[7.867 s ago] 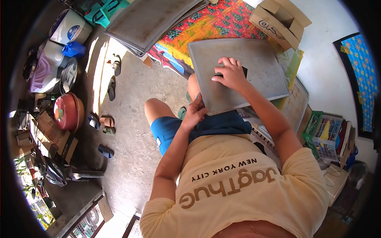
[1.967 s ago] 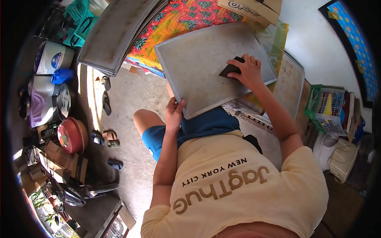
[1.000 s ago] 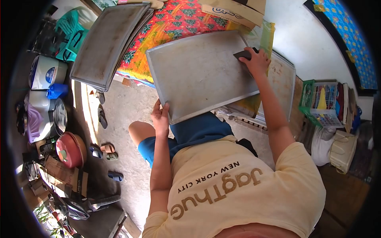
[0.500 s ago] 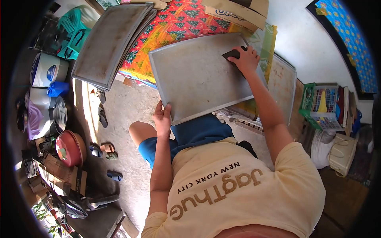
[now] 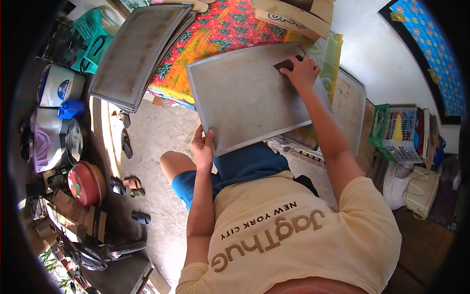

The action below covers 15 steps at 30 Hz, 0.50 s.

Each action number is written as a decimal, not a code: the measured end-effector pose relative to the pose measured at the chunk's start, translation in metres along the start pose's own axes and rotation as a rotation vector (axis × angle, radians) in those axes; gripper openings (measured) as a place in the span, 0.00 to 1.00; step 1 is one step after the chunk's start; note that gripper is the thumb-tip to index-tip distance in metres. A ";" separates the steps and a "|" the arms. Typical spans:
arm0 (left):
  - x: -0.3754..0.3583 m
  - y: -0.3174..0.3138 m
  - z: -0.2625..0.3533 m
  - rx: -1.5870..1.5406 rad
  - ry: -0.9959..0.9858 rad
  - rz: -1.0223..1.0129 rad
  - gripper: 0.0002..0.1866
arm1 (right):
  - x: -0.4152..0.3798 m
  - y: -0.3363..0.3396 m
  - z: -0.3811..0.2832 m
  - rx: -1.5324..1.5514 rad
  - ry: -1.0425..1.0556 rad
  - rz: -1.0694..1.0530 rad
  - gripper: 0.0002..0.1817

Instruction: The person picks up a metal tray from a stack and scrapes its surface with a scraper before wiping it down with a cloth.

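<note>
Head view shows a large metal tray point(image 5: 249, 95) tilted across the person's lap, its far end over a bright patterned cloth point(image 5: 215, 29). Left hand point(image 5: 203, 147) has its grip closed on the tray's near corner. Right hand point(image 5: 302, 72) presses a dark pad point(image 5: 284, 64) flat against the tray's far right corner, fingers spread over it. More trays point(image 5: 139, 51) lie stacked just beside, to the left.
</note>
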<state>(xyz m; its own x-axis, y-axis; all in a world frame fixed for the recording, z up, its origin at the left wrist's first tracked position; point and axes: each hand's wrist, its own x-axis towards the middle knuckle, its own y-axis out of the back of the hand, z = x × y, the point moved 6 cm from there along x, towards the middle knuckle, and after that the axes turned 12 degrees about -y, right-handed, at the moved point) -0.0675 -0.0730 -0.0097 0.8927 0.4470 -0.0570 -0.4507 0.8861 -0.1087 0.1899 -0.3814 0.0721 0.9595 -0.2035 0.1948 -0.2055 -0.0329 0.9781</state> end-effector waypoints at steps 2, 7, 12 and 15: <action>-0.001 -0.001 0.001 0.002 -0.007 0.018 0.23 | -0.007 -0.003 -0.007 -0.016 0.075 0.038 0.25; -0.001 -0.002 0.002 0.011 -0.001 0.010 0.23 | 0.003 -0.002 -0.010 0.008 0.059 0.002 0.24; -0.001 -0.002 0.002 0.035 -0.017 0.044 0.23 | -0.014 -0.001 -0.028 0.039 0.171 0.000 0.23; -0.002 -0.001 0.003 0.064 0.001 0.023 0.24 | 0.003 -0.006 -0.028 0.052 0.095 0.003 0.24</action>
<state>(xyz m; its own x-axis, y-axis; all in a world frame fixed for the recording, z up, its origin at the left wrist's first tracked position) -0.0685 -0.0747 -0.0069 0.8822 0.4670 -0.0598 -0.4697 0.8817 -0.0436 0.1992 -0.3543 0.0689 0.9722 -0.1100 0.2066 -0.2161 -0.0831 0.9728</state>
